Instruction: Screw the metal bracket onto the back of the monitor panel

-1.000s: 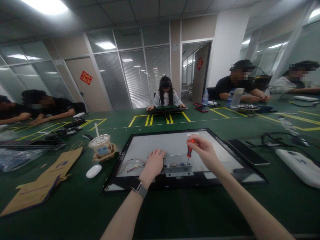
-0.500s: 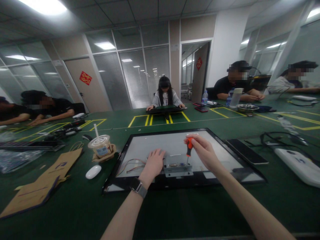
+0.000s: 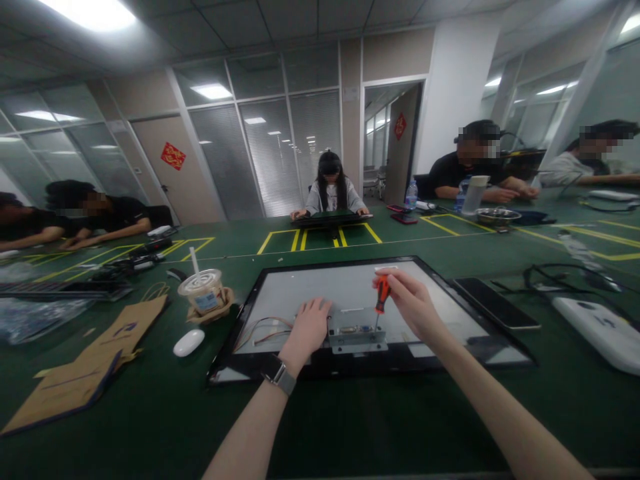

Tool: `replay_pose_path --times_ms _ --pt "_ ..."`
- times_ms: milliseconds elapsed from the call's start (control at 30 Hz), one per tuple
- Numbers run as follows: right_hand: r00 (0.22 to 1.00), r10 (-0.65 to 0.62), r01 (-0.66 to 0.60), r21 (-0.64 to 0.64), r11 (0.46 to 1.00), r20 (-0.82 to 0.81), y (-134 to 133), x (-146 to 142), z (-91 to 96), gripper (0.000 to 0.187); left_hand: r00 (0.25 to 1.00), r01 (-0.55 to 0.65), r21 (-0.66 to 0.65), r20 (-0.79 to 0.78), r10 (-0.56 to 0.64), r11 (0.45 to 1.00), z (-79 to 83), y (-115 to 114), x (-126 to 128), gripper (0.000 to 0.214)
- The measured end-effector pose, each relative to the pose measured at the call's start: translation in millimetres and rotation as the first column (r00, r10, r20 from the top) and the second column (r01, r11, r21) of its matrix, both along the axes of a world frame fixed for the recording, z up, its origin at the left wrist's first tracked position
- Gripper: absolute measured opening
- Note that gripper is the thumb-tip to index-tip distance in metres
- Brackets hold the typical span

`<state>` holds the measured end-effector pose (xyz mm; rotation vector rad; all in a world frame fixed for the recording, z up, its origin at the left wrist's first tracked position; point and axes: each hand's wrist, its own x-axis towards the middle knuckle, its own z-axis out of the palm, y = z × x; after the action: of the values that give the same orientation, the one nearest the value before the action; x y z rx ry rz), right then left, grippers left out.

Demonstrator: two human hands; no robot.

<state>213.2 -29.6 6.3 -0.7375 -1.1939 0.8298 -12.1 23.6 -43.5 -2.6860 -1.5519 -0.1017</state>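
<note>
A monitor panel [image 3: 350,287] lies face down on the green table, its grey back up inside a black frame. A small metal bracket with ports [image 3: 357,337] sits near its front edge. My right hand [image 3: 413,303] is closed round a screwdriver with an orange and black handle [image 3: 381,295], held upright with the tip down on the bracket. My left hand [image 3: 310,327], a watch on its wrist, rests flat with fingers stretched out on the panel just left of the bracket. Thin coloured wires [image 3: 260,330] run across the panel to the left of that hand.
A lidded drink cup with a straw [image 3: 203,290], a white mouse [image 3: 189,342] and a flat brown paper bag [image 3: 85,367] lie to the left. A dark phone [image 3: 495,303] and a white device [image 3: 597,330] lie to the right. Several other people sit around the table.
My right hand has shifted its grip slightly on the screwdriver handle, which stays upright over the bracket. The left hand has not moved.
</note>
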Motion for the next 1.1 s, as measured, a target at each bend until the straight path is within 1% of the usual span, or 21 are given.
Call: replay_pose_path --times_ms 100,267,367,500,600,767,900,1100 --pt "0.998 0.058 -0.058 0.009 0.998 -0.021 -1.9 -2.2 3.1 0.029 1.0 0.004 0.006 -0.001 -0.004 1.0 -0.6 0.4 -0.3 0.053" --pt "0.995 0.095 -0.095 0.001 0.995 -0.021 -3.5 -3.8 5.9 0.029 1.0 0.004 0.008 -0.003 -0.004 1.0 -2.9 1.9 -0.7 0.055" --pt "0.997 0.074 -0.073 -0.011 0.997 0.021 -3.3 -2.1 4.7 0.029 1.0 -0.001 0.005 -0.005 0.001 1.0 -3.2 2.0 -0.6 0.055" --pt "0.995 0.036 -0.034 -0.019 0.999 0.09 -5.1 -0.6 5.1 0.021 1.0 0.003 0.003 -0.001 -0.003 1.0 -1.4 0.4 -0.4 0.054" --pt "0.994 0.029 -0.029 -0.007 1.0 0.104 -7.2 -1.2 7.6 0.018 1.0 0.001 0.006 0.007 -0.001 1.0 0.1 -0.9 -0.3 0.054" --pt "0.998 -0.001 0.001 -0.011 1.0 0.064 -6.5 -1.7 7.1 0.021 1.0 0.003 0.005 0.015 -0.003 1.0 -0.4 -1.0 -0.4 0.053" --pt "0.998 0.045 -0.044 -0.026 0.999 0.045 -4.5 -2.2 3.7 0.031 1.0 0.004 0.016 0.008 -0.004 1.0 -1.6 -0.7 -0.5 0.053" --pt "0.995 0.097 -0.097 -0.016 0.995 -0.016 -3.7 -4.1 4.3 0.027 1.0 0.008 0.035 -0.002 -0.008 0.999 -2.5 -0.5 -0.8 0.053"
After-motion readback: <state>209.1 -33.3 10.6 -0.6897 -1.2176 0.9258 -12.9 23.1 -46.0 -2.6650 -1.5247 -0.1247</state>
